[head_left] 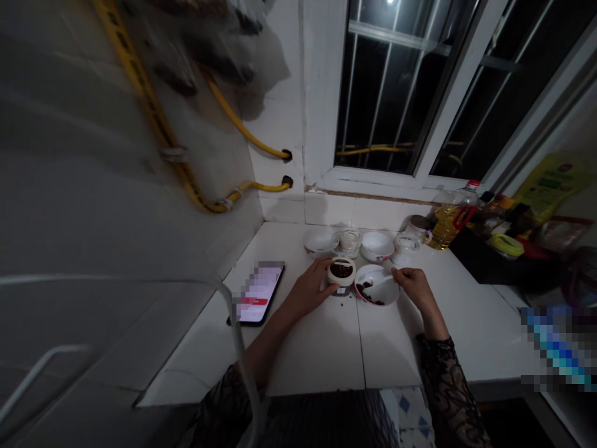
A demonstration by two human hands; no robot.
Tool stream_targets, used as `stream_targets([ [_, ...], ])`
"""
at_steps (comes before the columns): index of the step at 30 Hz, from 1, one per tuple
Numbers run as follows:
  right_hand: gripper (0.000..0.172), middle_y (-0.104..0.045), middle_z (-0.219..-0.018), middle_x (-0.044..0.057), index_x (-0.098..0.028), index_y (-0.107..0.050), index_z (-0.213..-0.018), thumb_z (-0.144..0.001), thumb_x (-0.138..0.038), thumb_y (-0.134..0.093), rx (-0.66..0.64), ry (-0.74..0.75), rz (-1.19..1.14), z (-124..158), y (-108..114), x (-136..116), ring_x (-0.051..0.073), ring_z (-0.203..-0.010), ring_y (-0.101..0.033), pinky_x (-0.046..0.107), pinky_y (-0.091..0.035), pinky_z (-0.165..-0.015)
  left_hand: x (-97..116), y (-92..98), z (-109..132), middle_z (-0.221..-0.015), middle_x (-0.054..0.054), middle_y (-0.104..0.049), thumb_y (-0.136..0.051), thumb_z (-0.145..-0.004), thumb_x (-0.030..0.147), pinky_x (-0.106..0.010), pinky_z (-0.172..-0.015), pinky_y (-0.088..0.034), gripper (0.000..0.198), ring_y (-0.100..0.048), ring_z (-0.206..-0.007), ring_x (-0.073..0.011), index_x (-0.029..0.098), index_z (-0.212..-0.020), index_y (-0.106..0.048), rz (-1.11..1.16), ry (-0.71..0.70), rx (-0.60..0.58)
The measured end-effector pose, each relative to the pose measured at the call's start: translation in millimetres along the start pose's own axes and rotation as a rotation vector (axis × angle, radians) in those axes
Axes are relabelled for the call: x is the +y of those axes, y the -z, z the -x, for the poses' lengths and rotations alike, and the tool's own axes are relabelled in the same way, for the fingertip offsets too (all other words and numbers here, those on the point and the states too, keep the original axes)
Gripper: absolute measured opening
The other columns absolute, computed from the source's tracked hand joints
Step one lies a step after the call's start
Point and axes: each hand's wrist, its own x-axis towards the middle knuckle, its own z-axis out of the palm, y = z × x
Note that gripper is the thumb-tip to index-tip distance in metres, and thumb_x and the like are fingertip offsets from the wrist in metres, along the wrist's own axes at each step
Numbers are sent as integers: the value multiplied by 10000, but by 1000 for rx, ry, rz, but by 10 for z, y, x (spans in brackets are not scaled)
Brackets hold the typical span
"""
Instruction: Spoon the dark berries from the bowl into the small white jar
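My left hand (311, 287) is wrapped round a small open jar (341, 274) of dark pieces on the white counter (317, 348). Just right of the jar stands a white bowl (377, 285) with some dark pieces in it. My right hand (414, 284) is closed in a pinch on a white spoon (381, 280) whose end reaches into that bowl. Both forearms come up from the bottom edge, in dark lace sleeves.
A phone (259, 292) with a lit screen lies left of my left hand. Behind the jar stand two white bowls (377, 245) and small glass jars (349, 241). An oil bottle (450, 219), packets and a dark tray crowd the right. Yellow hoses (242, 127) run along the left wall.
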Motion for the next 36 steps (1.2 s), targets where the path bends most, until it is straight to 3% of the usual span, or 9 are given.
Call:
stream_targets([
  [10, 486, -388, -437, -30, -197, -532, -474, -665, -644, -541, 6, 7, 15, -23, 7, 39, 107, -463, -347, 261, -291, -484, 19, 11, 0, -1392, -102, -507, -632, -864, 320, -437, -993, -519, 480, -536, -1268, -267, 244, -1297, -440, 12, 17, -7],
  [23, 562, -342, -436, -38, -207, -481, -471, -638, -739, -551, 45, 4, -83, -3, 4, -123, 85, -442, -261, 255, -222, -430, 12, 1, -4, -1388, -119, -500, -624, -869, 316, -458, -1010, -500, 481, -524, -1277, -276, 230, -1300, -427, 15, 27, -11],
  [30, 535, -372, -465, -30, -193, -519, -517, -770, -664, -481, 182, 211, -17, 15, -85, -493, 98, -474, -324, 249, -269, -481, 16, 1, 5, -1380, -121, -509, -621, -871, 317, -460, -1000, -502, 469, -527, -1271, -275, 234, -1294, -435, 30, 9, 2],
  [36, 516, -593, -588, 45, -176, -618, -634, -962, -492, -377, 258, 578, 351, 176, -324, -666, 119, -539, -498, 240, -319, -554, 0, -12, -9, -1374, -128, -515, -637, -861, 327, -457, -1020, -490, 481, -522, -1283, -278, 226, -1289, -441, 29, -7, 15],
])
